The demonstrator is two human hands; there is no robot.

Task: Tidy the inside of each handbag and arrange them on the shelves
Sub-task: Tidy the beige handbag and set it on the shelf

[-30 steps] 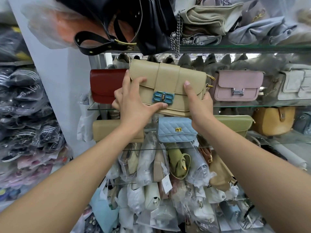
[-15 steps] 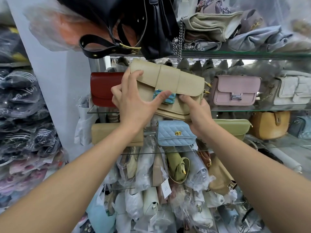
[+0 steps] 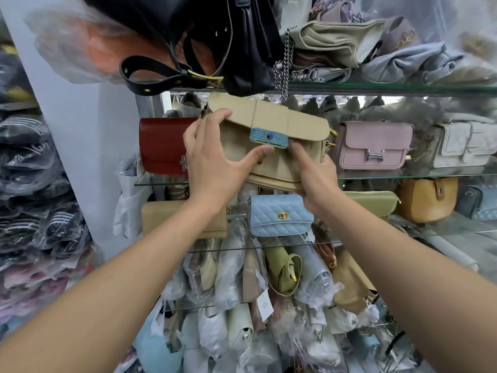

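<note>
Head view: centre frame, the beige leather flap handbag (image 3: 285, 117) is in hand, hovering before the glass shelf (image 3: 403, 175) between a red leather bag (image 3: 164, 146) and a pink flap bag (image 3: 373, 145). It isn't placed yet, and plastic-wrapped bags (image 3: 231, 267) wait below. The left hand (image 3: 215, 168) grips its left end, fingers curled over the flap. The right hand (image 3: 314, 179) cups underneath, one finger at the blue clasp (image 3: 269, 137).

We see matt beige handbag (image 3: 291, 118), glossy blue clasp (image 3: 269, 137), smooth red handbag (image 3: 161, 146), glass shelf (image 3: 403, 89), crinkled clear plastic wrapping (image 3: 231, 267)
</note>
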